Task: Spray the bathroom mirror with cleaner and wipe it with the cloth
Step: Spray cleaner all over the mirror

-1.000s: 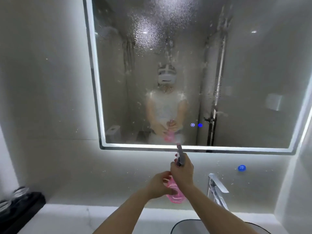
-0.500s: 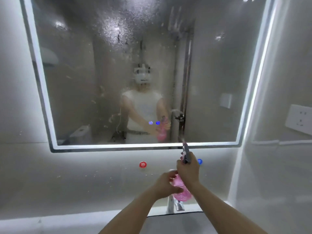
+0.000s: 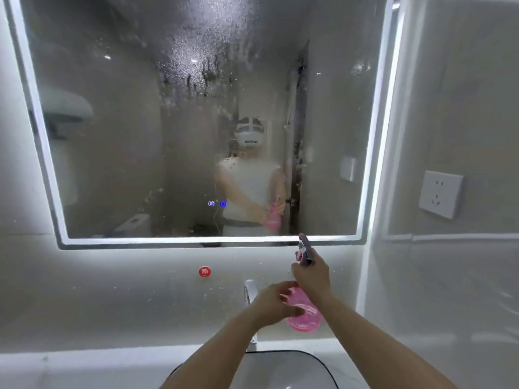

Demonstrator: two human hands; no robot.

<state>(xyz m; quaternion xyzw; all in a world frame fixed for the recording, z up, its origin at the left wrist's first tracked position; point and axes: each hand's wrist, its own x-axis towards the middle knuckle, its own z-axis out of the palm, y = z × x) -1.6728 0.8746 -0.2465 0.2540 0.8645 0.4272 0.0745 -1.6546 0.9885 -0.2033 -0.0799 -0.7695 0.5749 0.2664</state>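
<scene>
Mirror: hangs on the wall in a lit frame, and its top edge is cut off by the view. Droplets and runs cover the glass, thickest at the upper middle, and the reflection behind them is blurred.
Spray bottle: pink and held in the air just below the mirror's lower edge, towards its right corner. The grey spray head overlaps that edge and points at the glass.
Right hand: fingers clamped round the bottle's neck under the head. I cannot tell whether one is on the trigger.
Left hand: fingers curled round the pink body from the left, hiding part of it.
Faucet: stands behind the left hand and is mostly covered by it.
Basin: dark-rimmed, cut off at the bottom edge and crossed by both forearms.
Red sticker: on the wall under the mirror; its mark is too small to read.
Blue buttons: glow near the mirror's lower middle.
Wall socket: on the right-hand wall.
</scene>
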